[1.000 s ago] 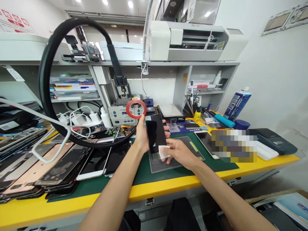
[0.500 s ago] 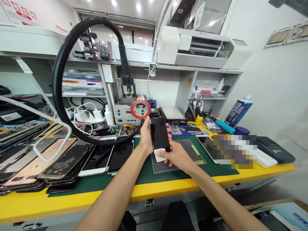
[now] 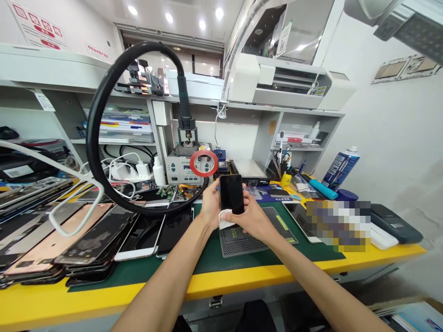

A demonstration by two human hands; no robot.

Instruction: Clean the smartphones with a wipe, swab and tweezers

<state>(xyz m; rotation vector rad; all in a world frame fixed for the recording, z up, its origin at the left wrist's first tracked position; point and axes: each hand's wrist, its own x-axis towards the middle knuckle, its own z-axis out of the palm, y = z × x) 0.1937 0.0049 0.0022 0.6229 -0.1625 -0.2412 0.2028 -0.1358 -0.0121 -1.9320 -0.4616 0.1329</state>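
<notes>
My left hand [image 3: 209, 203] grips a black phone [image 3: 231, 192] by its left edge and holds it upright above the bench. My right hand [image 3: 252, 217] is closed around the phone's lower end and pinches a small white wipe [image 3: 224, 219] against it. The dark screen faces me. Below both hands lies a grey perforated mat [image 3: 247, 238] on the green work surface [image 3: 207, 258].
Stacks of phone screens and back panels [image 3: 69, 235] cover the left of the bench. A black hose loop [image 3: 100, 133], a red tape roll [image 3: 203, 163] and a rework station [image 3: 182, 163] stand behind. A blue spray can [image 3: 341, 166] and tools sit at the right.
Both hands have lifted the phone higher and closer together. The right hand with the wipe has slid from the screen's lower part to the phone's bottom end. The camera has tilted up.
</notes>
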